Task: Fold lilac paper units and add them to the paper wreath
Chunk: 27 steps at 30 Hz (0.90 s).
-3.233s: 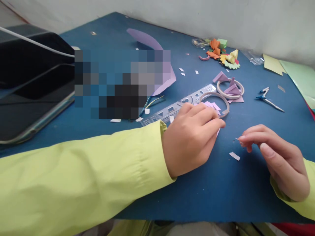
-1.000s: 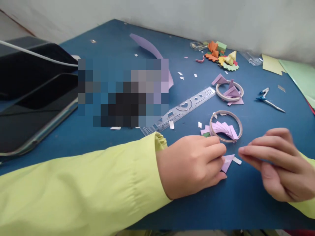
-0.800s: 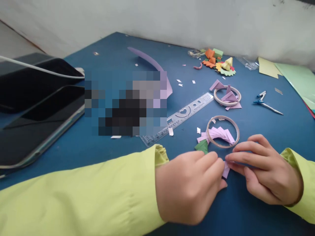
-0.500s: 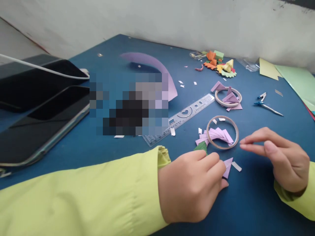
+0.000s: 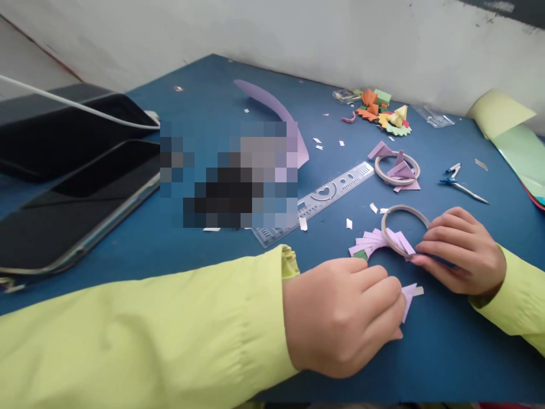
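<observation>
While the left hand (image 5: pixel 343 318) pinched it between closed fingers, a lilac folded piece (image 5: pixel 409 300) poked out past the fingertips — small, pointed and matte, a pale strip (image 5: pixel 419 291) just beside its tip. It sat low over the table, at six o'clock from a thin tape ring (image 5: pixel 384 232). The right hand (image 5: pixel 462 253), its fingers bent and close together, touched that ring's right edge; whether it gripped could not be told. At eleven o'clock from the piece, a lilac fan of overlapping folds (image 5: pixel 374 238) lay partly behind the ring, with a bit of green paper (image 5: pixel 360 255) at its lower left.

From the ring, a second ring (image 5: pixel 378 170) with folded purple pieces was at twelve o'clock, a clear ruler (image 5: pixel 313 205) at ten, a blue-and-white compass (image 5: pixel 468 192) and green sheet (image 5: pixel 515 150) at two, and a black phone (image 5: pixel 106 193) at nine. White scraps dotted the blue table (image 5: pixel 451 346) — orange and yellow paper shapes (image 5: pixel 369 111) clustered near its far edge, under a pale, scuffed wall (image 5: pixel 298 34).
</observation>
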{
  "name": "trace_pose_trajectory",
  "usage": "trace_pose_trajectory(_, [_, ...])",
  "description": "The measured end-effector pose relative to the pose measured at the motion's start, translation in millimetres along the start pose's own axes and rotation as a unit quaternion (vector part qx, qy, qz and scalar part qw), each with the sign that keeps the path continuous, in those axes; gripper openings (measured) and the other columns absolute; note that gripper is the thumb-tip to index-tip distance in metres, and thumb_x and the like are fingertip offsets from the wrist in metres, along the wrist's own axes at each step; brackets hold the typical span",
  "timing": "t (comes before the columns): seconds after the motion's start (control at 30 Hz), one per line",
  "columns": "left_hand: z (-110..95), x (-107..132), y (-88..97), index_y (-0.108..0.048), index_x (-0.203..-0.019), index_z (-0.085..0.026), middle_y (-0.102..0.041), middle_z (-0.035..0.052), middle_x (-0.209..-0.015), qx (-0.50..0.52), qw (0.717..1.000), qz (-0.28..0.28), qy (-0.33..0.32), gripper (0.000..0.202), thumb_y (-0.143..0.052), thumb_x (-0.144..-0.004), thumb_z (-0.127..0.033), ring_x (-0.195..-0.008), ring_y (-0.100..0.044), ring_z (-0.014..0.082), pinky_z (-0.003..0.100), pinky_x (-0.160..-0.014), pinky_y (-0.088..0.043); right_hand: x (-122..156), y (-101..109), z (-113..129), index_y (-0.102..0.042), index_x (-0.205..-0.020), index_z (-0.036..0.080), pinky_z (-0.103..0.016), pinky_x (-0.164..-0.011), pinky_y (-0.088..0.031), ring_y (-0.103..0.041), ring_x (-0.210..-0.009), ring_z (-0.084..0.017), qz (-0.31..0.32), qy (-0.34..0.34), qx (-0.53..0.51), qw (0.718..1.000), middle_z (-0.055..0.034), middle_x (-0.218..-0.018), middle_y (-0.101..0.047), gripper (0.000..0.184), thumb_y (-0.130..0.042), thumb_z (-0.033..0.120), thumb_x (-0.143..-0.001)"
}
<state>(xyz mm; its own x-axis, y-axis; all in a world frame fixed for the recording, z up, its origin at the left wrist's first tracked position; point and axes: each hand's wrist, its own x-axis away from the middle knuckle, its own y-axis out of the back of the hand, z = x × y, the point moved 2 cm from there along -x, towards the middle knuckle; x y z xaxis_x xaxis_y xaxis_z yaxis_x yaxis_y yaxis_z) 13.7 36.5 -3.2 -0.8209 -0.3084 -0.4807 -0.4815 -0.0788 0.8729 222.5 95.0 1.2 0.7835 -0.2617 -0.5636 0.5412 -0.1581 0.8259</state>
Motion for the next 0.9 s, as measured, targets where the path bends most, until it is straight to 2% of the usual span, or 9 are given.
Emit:
trace_pose_trajectory(0.2, [3, -1, -0.6, -0.063, -0.097, -0.009, -0.064, 0.006, -0.079, -0.007, 1.0, 0.029, -0.005, 0.022, -0.045, -0.098, -0.02, -0.071, -0.058, 0.0183, 0.033, -0.057, -0.048, -2, 13, 10, -0.046, -0.069, 0.022, -0.033, -0.056, -0.044, -0.048, -0.055, -0.015, -0.05, 0.0, 0.068, 0.996, 0.0018, -0.056, -0.05, 0.021, -0.063, 0.015, -0.078])
trace_pose_trajectory(0.37, [2, 1, 2.0, -0.062, -0.1, -0.006, -0.067, 0.0091, -0.084, 0.006, 1.0, -0.005, 0.0, 0.019, -0.051, -0.096, -0.02, -0.079, -0.063, 0.0208, 0.035, -0.065, -0.054, 8, 19, -4, -0.04, -0.065, 0.024, -0.036, -0.056, -0.038, -0.046, -0.054, -0.016, -0.094, -0.037, 0.18, 0.979, 0.0015, -0.055, -0.047, 0.03, -0.063, 0.009, -0.075])
trace_pose_trajectory(0.47, [3, 0, 2.4, -0.062, -0.103, -0.005, -0.068, 0.0093, -0.084, 0.013, 1.0, -0.015, 0.0, 0.018, -0.05, -0.096, -0.018, -0.079, -0.064, 0.0208, 0.035, -0.068, -0.054, 11, 14, -21, -0.049, -0.068, 0.024, -0.042, -0.067, -0.038, -0.054, -0.064, -0.021, -0.07, -0.104, 0.253, 0.959, -0.0023, -0.063, -0.059, 0.02, -0.062, 0.015, -0.08])
trace_pose_trajectory(0.53, [4, 0, 1.5, -0.062, -0.105, -0.006, -0.068, 0.0085, -0.083, 0.021, 1.0, -0.005, 0.0, 0.021, -0.047, -0.097, -0.018, -0.076, -0.062, 0.0199, 0.034, -0.066, -0.053, 10, 8, -29, -0.06, -0.088, 0.021, -0.044, -0.075, -0.036, -0.06, -0.081, -0.027, -0.038, -0.16, 0.286, 0.944, -0.0075, -0.084, -0.068, 0.004, -0.059, 0.019, -0.085])
trace_pose_trajectory(0.6, [4, -1, 0.3, -0.062, -0.105, -0.007, -0.066, 0.0077, -0.082, 0.027, 1.0, 0.009, 0.001, 0.023, -0.046, -0.099, -0.022, -0.074, -0.06, 0.0194, 0.033, -0.064, -0.05, 5, -1, -36, -0.06, -0.111, 0.018, -0.046, -0.079, -0.035, -0.059, -0.096, -0.031, -0.004, -0.209, 0.295, 0.933, -0.012, -0.105, -0.068, 0.022, -0.054, 0.023, -0.09])
trace_pose_trajectory(0.63, [5, -1, -0.3, -0.063, -0.103, -0.007, -0.066, 0.0074, -0.081, 0.028, 0.999, 0.015, 0.003, 0.024, -0.046, -0.099, -0.024, -0.073, -0.059, 0.0194, 0.033, -0.063, -0.049, 2, -5, -39, -0.059, -0.116, 0.018, -0.046, -0.081, -0.035, -0.058, -0.1, -0.031, 0.007, -0.229, 0.292, 0.929, -0.0128, -0.109, -0.067, 0.026, -0.052, 0.026, -0.092])
trace_pose_trajectory(0.7, [5, -1, -1.1, -0.064, -0.098, -0.008, -0.064, 0.007, -0.08, 0.025, 0.999, 0.022, 0.001, 0.026, -0.046, -0.099, -0.027, -0.072, -0.056, 0.0192, 0.033, -0.062, -0.046, -5, -13, -47, -0.06, -0.114, 0.018, -0.045, -0.083, -0.035, -0.058, -0.102, -0.03, 0.011, -0.266, 0.279, 0.923, -0.0122, -0.11, -0.066, 0.027, -0.049, 0.032, -0.094])
trace_pose_trajectory(0.8, [6, -1, -1.8, -0.065, -0.097, -0.008, -0.064, 0.0072, -0.081, 0.018, 1.0, 0.016, -0.006, 0.026, -0.047, -0.099, -0.026, -0.072, -0.055, 0.0191, 0.034, -0.061, -0.045, -13, -24, -60, -0.063, -0.103, 0.019, -0.044, -0.081, -0.035, -0.057, -0.101, -0.03, 0.007, -0.313, 0.256, 0.915, -0.0104, -0.107, -0.067, 0.025, -0.051, 0.039, -0.094])
trace_pose_trajectory(0.9, [7, -1, -3.0, -0.066, -0.095, -0.009, -0.064, 0.0062, -0.081, 0.006, 1.0, 0.011, -0.011, 0.027, -0.046, -0.099, -0.027, -0.07, -0.054, 0.018, 0.033, -0.06, -0.044, -17, -30, -71, -0.065, -0.096, 0.021, -0.043, -0.08, -0.035, -0.057, -0.1, -0.03, 0.011, -0.332, 0.233, 0.914, -0.0086, -0.103, -0.067, 0.021, -0.05, 0.036, -0.094])
